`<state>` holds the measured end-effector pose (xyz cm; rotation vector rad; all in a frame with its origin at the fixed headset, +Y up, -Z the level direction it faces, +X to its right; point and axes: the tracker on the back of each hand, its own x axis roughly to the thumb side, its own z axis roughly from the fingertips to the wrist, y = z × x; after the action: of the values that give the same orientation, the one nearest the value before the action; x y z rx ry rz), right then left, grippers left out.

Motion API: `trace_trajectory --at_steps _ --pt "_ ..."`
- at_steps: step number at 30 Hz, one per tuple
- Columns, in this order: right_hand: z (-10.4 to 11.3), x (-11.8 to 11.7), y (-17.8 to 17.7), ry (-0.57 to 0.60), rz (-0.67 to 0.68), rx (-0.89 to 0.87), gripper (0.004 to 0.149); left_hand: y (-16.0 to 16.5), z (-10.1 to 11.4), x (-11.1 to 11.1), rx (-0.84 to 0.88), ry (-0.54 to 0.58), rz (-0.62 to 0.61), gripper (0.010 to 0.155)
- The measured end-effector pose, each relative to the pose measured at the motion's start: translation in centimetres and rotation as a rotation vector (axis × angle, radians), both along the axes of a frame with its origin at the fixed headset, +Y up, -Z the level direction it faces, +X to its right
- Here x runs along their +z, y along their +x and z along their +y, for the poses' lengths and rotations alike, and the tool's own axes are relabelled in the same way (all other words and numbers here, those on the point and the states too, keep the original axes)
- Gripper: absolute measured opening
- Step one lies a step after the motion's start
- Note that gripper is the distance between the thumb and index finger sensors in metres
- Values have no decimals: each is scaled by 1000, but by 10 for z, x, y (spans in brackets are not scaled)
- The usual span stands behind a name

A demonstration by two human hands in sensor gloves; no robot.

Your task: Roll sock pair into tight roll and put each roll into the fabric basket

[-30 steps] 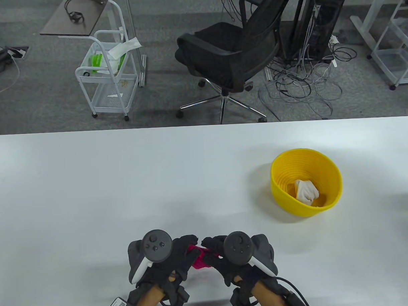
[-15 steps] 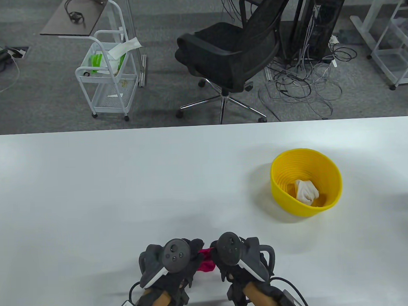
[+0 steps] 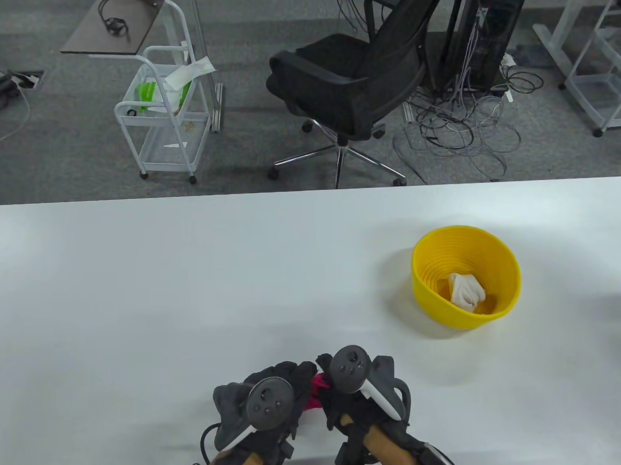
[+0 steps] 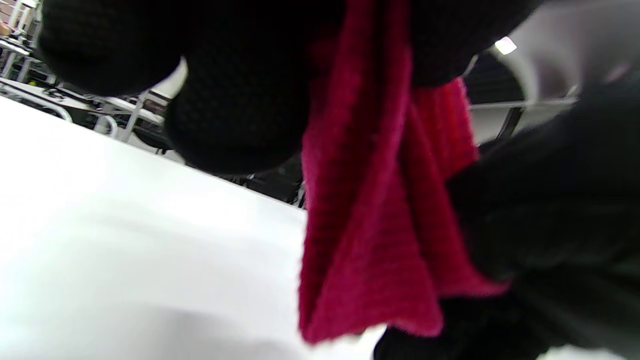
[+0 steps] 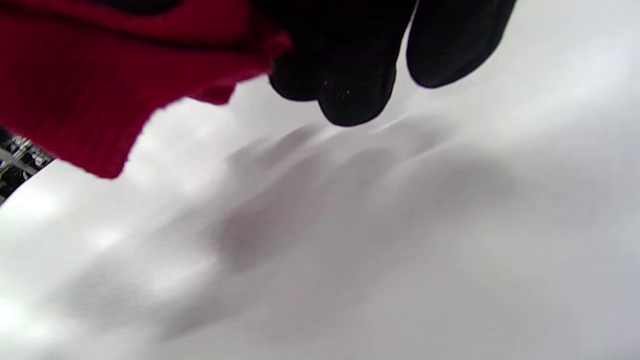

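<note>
A red sock pair (image 3: 316, 392) is held between both gloved hands near the table's front edge. My left hand (image 3: 290, 380) grips it from the left and my right hand (image 3: 328, 382) from the right, fingers curled round the fabric. In the left wrist view the red sock (image 4: 370, 200) hangs loose between black fingers (image 4: 240, 100) above the table. The right wrist view has the red sock (image 5: 100, 65) at top left beside my fingertips (image 5: 350, 95). A yellow basket (image 3: 430, 299) stands to the right with a white sock roll (image 3: 466, 290) inside.
The white table (image 3: 190, 277) stretches wide around the hands. Beyond its far edge are a black office chair (image 3: 356, 73), a white wire cart (image 3: 163, 105) and tangled cables (image 3: 464, 120) on the floor.
Both hands have drawn closer together and turned over the red sock, which is now mostly covered. The left hand has shifted right and slightly toward the front edge.
</note>
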<state>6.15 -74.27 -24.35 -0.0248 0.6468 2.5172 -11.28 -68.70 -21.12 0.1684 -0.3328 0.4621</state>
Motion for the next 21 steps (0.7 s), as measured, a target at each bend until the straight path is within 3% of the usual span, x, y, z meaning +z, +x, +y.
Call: trace_trajectory --at_steps 2,6,11,21 --pt "-4 -3 4 -99 -24 -126 59 -2 6 2 34 54 -14 41" --pt "-1 -4 11 -149 -114 -395 51 -15 10 -2 137 33 20 41" --pt "4 -5 20 -232 -91 -707 49 -37 5 -13 297 -16 79 41" --pt "13 -2 13 -284 90 -884 45 -52 -14 -28 371 -110 130 46"
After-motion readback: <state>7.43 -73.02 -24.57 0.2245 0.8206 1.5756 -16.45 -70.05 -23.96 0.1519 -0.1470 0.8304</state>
